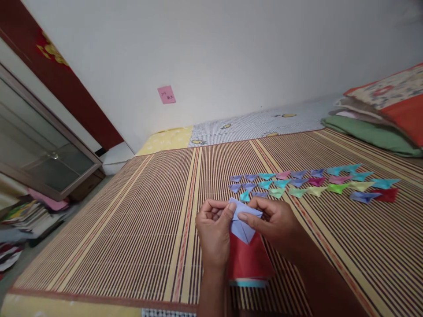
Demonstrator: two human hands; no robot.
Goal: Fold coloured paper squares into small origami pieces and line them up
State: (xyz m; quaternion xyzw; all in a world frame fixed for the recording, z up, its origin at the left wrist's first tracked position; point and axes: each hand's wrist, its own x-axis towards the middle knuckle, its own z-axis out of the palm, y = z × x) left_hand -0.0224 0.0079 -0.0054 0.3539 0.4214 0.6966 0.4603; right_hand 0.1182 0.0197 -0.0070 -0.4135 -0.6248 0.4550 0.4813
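Observation:
A partly folded sheet of lavender origami paper is held up between both hands, its creases showing and one corner pointing down. My left hand pinches its left edge, thumb on top. On the right side, my right hand grips it with the thumb lying across the face and fingers behind. Below the hands lies a stack of coloured paper, red on top with light blue showing at the near edge. Beyond them, several small folded paper pieces stand in rows, in blue, purple, pink, green, yellow and red.
A striped mat covers the bed. Folded bedding is piled at the back right. A pink note is stuck on the white wall. To the left are a glass-paned cabinet door and stacked books below.

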